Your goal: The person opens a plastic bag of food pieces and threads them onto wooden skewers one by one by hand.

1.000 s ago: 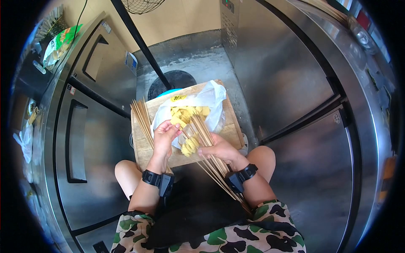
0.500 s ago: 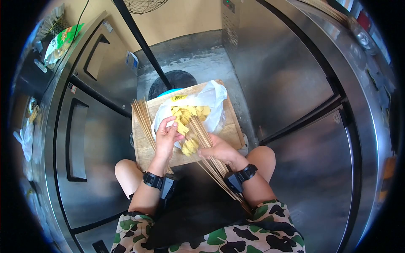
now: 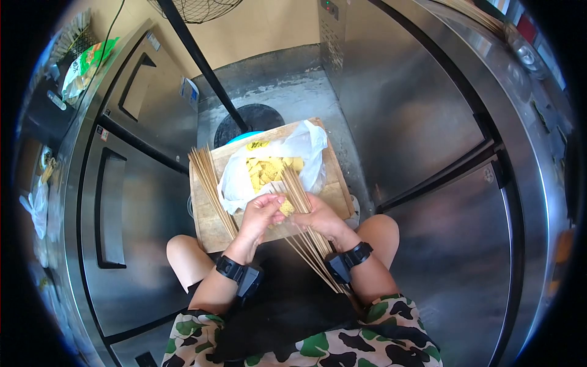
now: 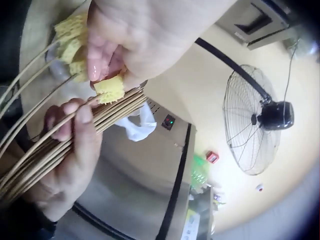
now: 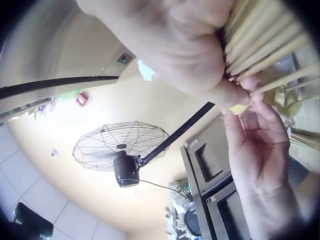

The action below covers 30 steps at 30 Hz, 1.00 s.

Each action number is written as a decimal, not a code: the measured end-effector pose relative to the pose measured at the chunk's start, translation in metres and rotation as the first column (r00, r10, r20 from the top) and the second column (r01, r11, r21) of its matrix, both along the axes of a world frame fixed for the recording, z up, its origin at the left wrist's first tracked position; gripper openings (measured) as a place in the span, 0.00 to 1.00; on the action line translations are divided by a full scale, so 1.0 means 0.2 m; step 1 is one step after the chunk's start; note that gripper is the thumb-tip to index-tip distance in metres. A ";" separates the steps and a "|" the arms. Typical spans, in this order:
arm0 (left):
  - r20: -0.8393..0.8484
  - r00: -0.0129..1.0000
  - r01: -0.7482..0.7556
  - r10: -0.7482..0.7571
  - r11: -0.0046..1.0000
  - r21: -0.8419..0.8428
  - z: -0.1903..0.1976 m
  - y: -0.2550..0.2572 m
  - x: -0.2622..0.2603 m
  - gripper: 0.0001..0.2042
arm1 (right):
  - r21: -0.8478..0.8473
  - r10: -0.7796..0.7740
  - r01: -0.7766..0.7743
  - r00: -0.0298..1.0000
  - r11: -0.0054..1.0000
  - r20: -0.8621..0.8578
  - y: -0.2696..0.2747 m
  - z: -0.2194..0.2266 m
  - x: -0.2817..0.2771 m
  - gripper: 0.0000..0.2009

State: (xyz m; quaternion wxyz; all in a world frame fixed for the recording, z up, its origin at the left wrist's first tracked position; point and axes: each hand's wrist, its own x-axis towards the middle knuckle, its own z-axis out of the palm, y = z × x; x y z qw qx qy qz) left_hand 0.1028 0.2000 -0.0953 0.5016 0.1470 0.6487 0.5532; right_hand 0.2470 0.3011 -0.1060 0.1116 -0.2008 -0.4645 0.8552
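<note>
My left hand pinches a yellow spongy piece between thumb and fingers, close beside my right hand. The right hand grips a bundle of thin wooden skewers. One skewer sticks out between its thumb and finger, its tip end meeting the yellow piece in the left wrist view. Other skewers fan out below, with yellow chunks threaded on their ends. Those threaded chunks are mostly hidden behind my left hand in the head view. Beyond both hands, a white plastic bag holds many loose yellow pieces.
The bag sits on a wooden board in front of my knees. More skewers lie along the board's left side. Steel cabinets flank me, and a fan pole rises behind the board.
My left hand has come from the bag's edge down and right to my right hand, bringing the yellow piece with it. The right hand and its skewers have stayed nearly in place.
</note>
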 end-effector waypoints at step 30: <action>-0.937 0.022 0.110 -0.348 0.933 -0.344 -0.11 0.22 -0.41 0.12 | -0.110 0.033 -0.027 0.998 0.994 0.056 0.04 -0.01 0.01 0.23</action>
